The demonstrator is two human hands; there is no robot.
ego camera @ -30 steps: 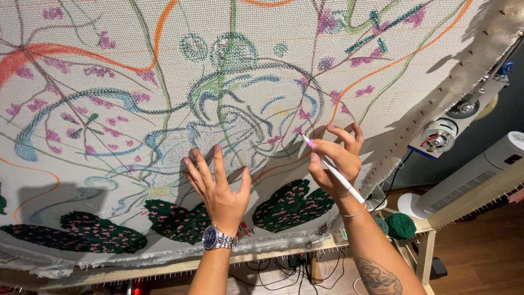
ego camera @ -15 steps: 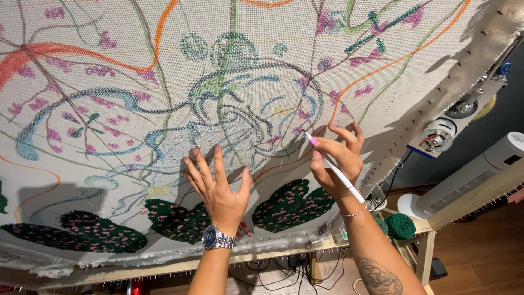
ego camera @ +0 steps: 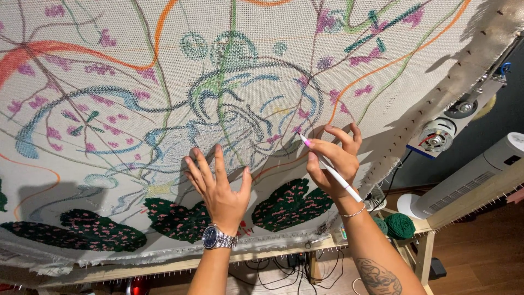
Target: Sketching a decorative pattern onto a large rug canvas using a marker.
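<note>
Your left hand point(ego camera: 219, 188) is wide open, fingers spread, nothing in the grip. Fingertips sit at or against the cloth point(ego camera: 109, 82); can't tell whether the palm touches, it looks lifted off. Silver wristwatch point(ego camera: 217, 238) with a dark dial on that wrist.

Your right hand point(ego camera: 334, 161) has its grip closed on a white pen point(ego camera: 331, 169) with a pink tip. Thumb and forefinger pinch the barrel near the tip, the other fingers fan upward toward the cloth. The tip points up-left and sits at the cloth surface, just beside the blue-outlined figure in the middle; contact can't be confirmed. The pen's tail runs down-right past the wrist. Thin bead bracelet point(ego camera: 353, 213) on that wrist, tattoo on the forearm.

The cloth is a pale woven backing stretched on a wooden frame point(ego camera: 164, 266), with nail strips along the right edge and bottom rail. It carries drawn lines in orange, green, blue and purple. Dark green tufted patches point(ego camera: 289, 205) with pink specks run along the lower edge, right under both hands.

Past the cloth's lower right corner: green yarn balls point(ego camera: 399, 225) on the frame shelf, a tall white tower fan point(ego camera: 464, 183) near them, a small white round fan beside it. Cables on the floor under the bottom rail.
</note>
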